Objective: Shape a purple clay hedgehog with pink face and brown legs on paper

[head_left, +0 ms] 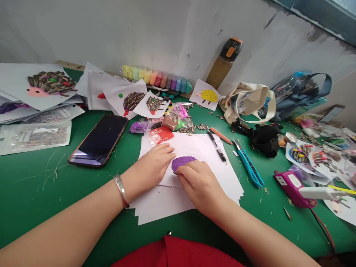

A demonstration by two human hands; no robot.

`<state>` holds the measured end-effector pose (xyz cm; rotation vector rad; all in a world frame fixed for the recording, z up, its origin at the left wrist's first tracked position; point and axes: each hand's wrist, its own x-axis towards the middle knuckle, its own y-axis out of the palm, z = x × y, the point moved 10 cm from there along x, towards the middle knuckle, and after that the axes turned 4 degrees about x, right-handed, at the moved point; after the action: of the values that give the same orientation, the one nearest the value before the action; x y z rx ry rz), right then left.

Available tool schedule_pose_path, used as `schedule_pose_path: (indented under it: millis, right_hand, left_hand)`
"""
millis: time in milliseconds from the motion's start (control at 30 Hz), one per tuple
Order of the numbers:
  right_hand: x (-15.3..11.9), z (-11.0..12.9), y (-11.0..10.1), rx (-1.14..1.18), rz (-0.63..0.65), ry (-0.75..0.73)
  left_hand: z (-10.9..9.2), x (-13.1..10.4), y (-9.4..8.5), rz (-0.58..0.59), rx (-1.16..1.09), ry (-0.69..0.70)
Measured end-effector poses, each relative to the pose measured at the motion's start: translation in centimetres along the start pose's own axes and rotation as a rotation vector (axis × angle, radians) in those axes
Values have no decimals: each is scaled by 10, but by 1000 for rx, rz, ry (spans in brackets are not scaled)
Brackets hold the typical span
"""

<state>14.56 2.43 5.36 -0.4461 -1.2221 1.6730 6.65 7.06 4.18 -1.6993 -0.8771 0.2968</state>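
White paper sheets [158, 205] lie stacked on the green table, with a flat purple clay shape [183, 161] on the top one. My left hand [154, 163] rests flat on the paper just left of the purple clay, its fingers stretched out and holding nothing. At the clay's lower edge, my right hand [200, 185] is closed in a pinch on a small dark sunflower seed [176, 173]. My right fingers cover part of the clay. Beyond the hands, a bag of red clay [161, 135] overlaps the paper's top edge.
A phone [99, 140] lies to the left. A black pen [216, 145], an orange stick [221, 135] and a blue cutter [248, 163] lie right of the hands. Behind are hedgehog pictures [208, 95], clay packs [155, 78] and a bottle [223, 63]. A magenta glue gun [294, 188] sits far right.
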Motion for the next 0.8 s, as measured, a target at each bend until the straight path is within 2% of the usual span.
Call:
schedule_pose_path:
  millis: [300, 800]
  right_hand:
    - [3, 3, 6, -150, -29, -11]
    - [1, 4, 1, -203, -100, 1]
  left_hand:
    - [3, -2, 5, 14, -7, -22]
    - [1, -1, 2, 4, -32, -1]
